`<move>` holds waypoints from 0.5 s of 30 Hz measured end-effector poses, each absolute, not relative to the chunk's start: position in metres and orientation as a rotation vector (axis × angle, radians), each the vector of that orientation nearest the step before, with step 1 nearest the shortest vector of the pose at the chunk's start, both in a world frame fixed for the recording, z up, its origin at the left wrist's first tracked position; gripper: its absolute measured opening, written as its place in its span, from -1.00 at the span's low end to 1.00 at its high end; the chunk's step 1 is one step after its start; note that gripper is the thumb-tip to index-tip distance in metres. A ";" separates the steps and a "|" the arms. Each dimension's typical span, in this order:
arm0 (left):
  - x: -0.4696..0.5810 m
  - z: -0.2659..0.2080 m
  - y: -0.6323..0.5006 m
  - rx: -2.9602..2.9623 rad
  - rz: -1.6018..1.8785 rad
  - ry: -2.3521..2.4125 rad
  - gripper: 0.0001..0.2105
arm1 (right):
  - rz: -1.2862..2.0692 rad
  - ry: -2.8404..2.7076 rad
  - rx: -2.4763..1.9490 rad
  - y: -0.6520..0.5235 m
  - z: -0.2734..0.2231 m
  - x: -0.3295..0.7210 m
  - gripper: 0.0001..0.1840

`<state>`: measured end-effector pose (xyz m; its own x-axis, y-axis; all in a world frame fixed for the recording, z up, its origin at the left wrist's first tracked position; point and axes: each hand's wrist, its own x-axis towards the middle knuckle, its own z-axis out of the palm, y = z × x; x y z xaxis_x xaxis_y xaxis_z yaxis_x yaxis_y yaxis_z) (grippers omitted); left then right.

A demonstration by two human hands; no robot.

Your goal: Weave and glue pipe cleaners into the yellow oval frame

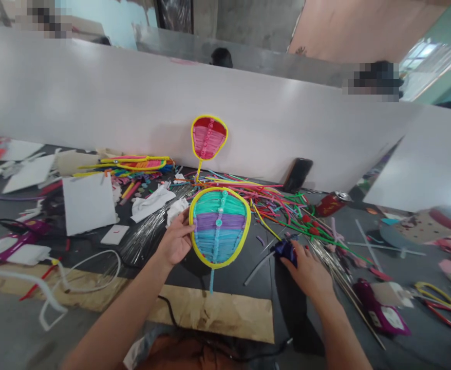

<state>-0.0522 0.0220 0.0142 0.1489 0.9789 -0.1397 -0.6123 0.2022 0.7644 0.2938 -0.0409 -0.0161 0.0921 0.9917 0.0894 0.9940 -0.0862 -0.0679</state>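
My left hand point(177, 239) pinches the left edge of a rounded panel point(221, 236) that looks made of pipe cleaners. It has a yellow border, green, purple and blue bands, a middle row of beads and a light blue stem hanging down. My right hand point(308, 270) is closed over a dark blue bundle point(284, 250) low over the table; its exact kind is unclear. A thin yellow strand point(264, 221) runs between bundle and panel. Behind them, a smaller pink and red panel point(209, 137) with yellow edging stands upright on a yellow stem.
Loose pipe cleaners point(248, 192) lie along the white divider point(133, 103). A phone point(298, 174) leans there, beside a red can point(331, 203). Purple glue guns point(381, 308) lie left and right, with scissors point(441, 303) at far right. Brown paper point(225, 313) covers the front edge. People sit beyond.
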 end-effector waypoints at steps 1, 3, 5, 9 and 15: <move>-0.052 0.014 0.021 0.626 1.258 0.712 -0.49 | -0.067 -2.068 -2.205 -0.039 -0.014 0.294 -0.51; -0.052 0.014 0.019 0.616 1.253 0.689 -0.49 | -0.116 -2.052 -2.112 -0.035 -0.007 0.291 -0.60; -0.050 0.014 0.016 0.600 1.239 0.665 -0.51 | -0.054 -1.958 -1.971 -0.028 0.003 0.282 -0.63; -0.045 0.015 0.010 0.594 1.181 0.629 -0.49 | 0.623 -1.648 -1.542 -0.007 0.025 0.245 -0.46; -0.040 0.008 0.006 0.590 1.086 0.583 -0.50 | 1.167 -1.400 -1.199 0.032 0.042 0.195 -0.41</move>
<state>-0.0396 0.0057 0.0082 0.3513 0.9251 -0.1440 -0.6317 0.3477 0.6929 0.1952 0.0320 0.0417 -0.0981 0.9932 0.0632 0.1171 0.0746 -0.9903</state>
